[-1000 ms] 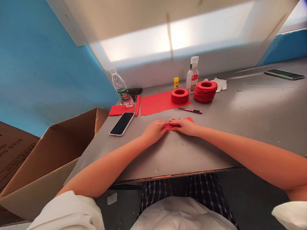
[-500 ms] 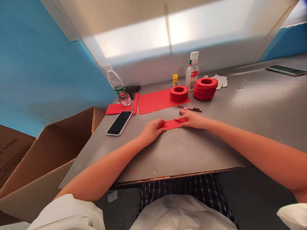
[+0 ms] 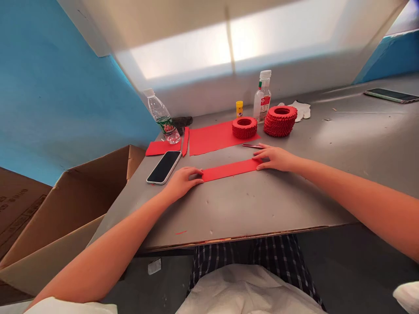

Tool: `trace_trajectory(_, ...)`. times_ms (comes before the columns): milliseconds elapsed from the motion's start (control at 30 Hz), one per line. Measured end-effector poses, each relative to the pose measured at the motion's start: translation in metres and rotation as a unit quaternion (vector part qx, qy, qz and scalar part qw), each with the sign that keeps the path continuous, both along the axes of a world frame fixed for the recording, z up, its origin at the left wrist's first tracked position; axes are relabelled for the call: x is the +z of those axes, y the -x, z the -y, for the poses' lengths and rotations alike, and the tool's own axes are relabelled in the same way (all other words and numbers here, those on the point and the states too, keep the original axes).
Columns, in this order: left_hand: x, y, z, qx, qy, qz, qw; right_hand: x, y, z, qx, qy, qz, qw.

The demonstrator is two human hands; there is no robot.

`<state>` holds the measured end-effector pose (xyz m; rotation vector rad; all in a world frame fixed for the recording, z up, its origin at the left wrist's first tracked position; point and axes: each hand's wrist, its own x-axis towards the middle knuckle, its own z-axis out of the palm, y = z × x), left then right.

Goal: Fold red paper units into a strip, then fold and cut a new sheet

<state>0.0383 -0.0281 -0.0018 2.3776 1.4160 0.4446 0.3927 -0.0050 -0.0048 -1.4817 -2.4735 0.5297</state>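
Note:
A strip of red paper (image 3: 229, 169) lies lengthwise on the grey table between my hands. My left hand (image 3: 183, 182) pinches its left end with thumb and fingers. At the other end, my right hand (image 3: 273, 158) has thumb and fingers closed on the strip's edge. Just beyond the right fingers is a dark pen-like tool (image 3: 251, 146), partly covered by that hand. Farther back, a larger red paper sheet (image 3: 209, 140) carries a ring of folded red paper (image 3: 244, 128). A taller stack of red folded rings (image 3: 280, 122) stands to its right.
A phone (image 3: 164, 167), a folded red sheet (image 3: 160, 148) and a water bottle (image 3: 165, 120) are at the left. Behind stand a yellow glue stick (image 3: 239, 109) and a clear bottle (image 3: 262, 98). Another phone (image 3: 393, 95) lies far right. A cardboard box (image 3: 81, 187) is beside the table.
My hands have moved apart, the left one leftward and the right one rightward. More of the red paper strip now shows between them.

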Motion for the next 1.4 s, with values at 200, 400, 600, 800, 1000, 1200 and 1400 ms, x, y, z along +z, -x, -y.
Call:
trace_trajectory(200,0.011,-0.008,-0.011,-0.004,-0.039,0.0,0.999,0.014,0.008,-0.01,0.014,0.003,0.028,1.0)
trace_trajectory(400,0.042,-0.037,-0.015,-0.01,-0.147,0.01,0.989,0.03,0.025,0.001,-0.006,0.054,-0.075,0.996)
trace_trajectory(600,0.041,-0.059,-0.007,-0.047,0.152,0.102,0.982,0.045,0.029,0.004,-0.047,-0.035,-0.14,0.988)
trace_trajectory(800,0.014,-0.053,-0.005,0.09,0.208,0.225,0.948,0.018,-0.011,-0.024,-0.15,-0.112,0.016,0.982)
trace_trajectory(1000,0.006,-0.049,-0.002,0.128,0.293,0.303,0.898,-0.008,-0.023,-0.031,-0.144,-0.106,0.073,0.981)
trace_trajectory(1200,0.01,-0.054,0.0,0.114,0.354,0.349,0.86,0.009,-0.016,-0.002,-0.155,-0.081,0.036,0.984)
trace_trajectory(1400,0.021,-0.063,0.005,0.091,0.351,0.378,0.852,0.025,0.005,0.064,-0.15,0.191,-0.388,0.889)
